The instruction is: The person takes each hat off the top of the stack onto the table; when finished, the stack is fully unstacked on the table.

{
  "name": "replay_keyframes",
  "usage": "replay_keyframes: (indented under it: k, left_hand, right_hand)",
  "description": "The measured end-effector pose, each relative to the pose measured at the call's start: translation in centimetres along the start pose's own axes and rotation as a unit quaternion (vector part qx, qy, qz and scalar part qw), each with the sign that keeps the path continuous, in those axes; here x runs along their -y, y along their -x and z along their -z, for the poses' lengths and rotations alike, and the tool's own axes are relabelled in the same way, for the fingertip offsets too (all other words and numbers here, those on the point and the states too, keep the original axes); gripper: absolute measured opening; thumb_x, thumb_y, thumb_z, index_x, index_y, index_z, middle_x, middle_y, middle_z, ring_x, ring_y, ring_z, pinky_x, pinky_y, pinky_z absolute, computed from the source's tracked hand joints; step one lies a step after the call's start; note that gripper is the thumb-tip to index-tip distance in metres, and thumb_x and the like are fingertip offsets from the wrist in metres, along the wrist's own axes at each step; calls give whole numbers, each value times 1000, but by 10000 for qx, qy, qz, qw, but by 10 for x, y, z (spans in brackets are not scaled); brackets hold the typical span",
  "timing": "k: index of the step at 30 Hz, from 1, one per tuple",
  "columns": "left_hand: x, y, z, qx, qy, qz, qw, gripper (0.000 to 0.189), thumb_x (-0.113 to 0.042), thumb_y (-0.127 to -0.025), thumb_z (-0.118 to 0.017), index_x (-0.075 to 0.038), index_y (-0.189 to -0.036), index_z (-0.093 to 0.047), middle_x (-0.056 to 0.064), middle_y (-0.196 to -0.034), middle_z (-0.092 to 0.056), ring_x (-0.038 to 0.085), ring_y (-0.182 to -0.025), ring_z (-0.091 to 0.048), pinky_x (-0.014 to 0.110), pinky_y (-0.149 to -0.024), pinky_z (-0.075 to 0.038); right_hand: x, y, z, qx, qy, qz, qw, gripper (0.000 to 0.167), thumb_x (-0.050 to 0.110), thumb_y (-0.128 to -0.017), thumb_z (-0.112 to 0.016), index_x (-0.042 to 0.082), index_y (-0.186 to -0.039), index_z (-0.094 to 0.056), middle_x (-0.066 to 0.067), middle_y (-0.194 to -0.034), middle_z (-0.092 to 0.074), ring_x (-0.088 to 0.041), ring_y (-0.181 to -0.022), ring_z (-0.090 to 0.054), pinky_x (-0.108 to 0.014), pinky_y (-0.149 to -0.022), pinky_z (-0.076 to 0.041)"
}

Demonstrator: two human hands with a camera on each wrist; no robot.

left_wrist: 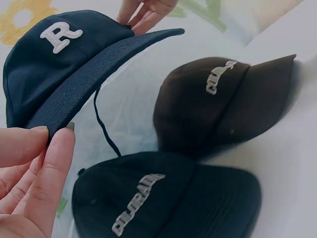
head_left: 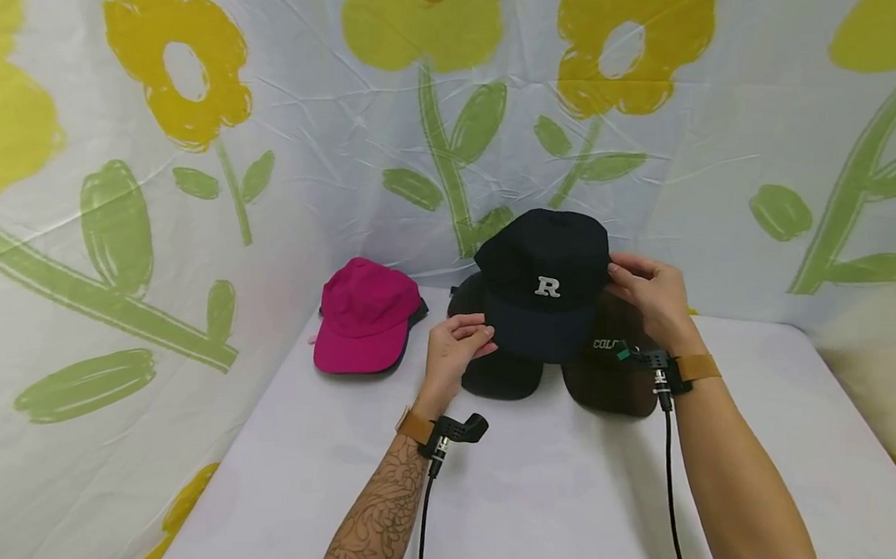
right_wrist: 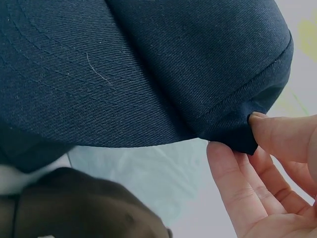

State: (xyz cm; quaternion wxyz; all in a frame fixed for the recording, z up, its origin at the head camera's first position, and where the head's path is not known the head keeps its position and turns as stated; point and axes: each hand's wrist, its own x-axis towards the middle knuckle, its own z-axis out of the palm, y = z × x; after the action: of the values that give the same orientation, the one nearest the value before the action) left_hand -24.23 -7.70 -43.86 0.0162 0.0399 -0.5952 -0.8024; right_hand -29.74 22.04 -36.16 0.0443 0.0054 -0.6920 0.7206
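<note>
Navy cap point(head_left: 543, 263): was held in the air above the black cap point(head_left: 501, 376) and the brown cap point(head_left: 610, 381), pinched at the brim's edge by the left hand point(head_left: 454, 346) and at the crown's lower edge by the right hand point(head_left: 655, 295). Seemed liable to tip or drop onto those two upon any loosening of one pinch, because of being grasped only by thin edges.

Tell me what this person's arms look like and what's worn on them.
The bare left arm bears dark line tattoos; the bare right arm shows none here. Each has a tan wrist strap, black device and black cable.
</note>
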Motion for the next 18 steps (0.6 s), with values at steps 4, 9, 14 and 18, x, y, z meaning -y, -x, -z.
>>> replay_keyframes:
  k: [4, 9, 14, 18]
  left_hand:
    - [3, 2, -11, 158, 34, 20, 9999, 28, 0, -87, -76, 1, -114, -70, 12, -97, -74, 14, -80, -73, 33, -75, -62]
    - [5, 4, -25, 344, 90, 32, 9994, 27, 2, -87, -76, 1, -113, -70, 11, -96, -73, 14, -79, -73, 33, -75, -62]
    - [10, 10, -41, 550, 180, 58, 9983, 26, 3, -87, -76, 1, -112, -70, 9, -91, -73, 14, -77, -73, 33, -74, -63]
    - [17, 16, -54, 704, 227, 24, 9973, 25, 4, -86, -75, 2, -111, -69, 9, -88, -72, 15, -74, -72, 34, -74, -63]
  right_hand:
    - [5, 10, 13, -180, 177, -12, 9997, 36, 15, -95, -71, 0, -127, -66, 5, -103, -64, -2, -81, -72, -16, -76, -58]
    - [12, 21, 28, -263, 14, -26, 9996, 37, 14, -94, -71, -2, -127, -65, 1, -108, -61, -2, -83, -72, -16, -79, -57]
    - [15, 32, 46, -402, 21, 11, 9992, 32, 14, -94, -72, 2, -124, -68, 1, -109, -61, -3, -85, -73, -17, -80, -57]
    - [14, 42, 60, -547, 132, -37, 9984, 29, 15, -94, -72, 7, -121, -70, 1, -109, -60, -2, -87, -72, -16, -81, -57]
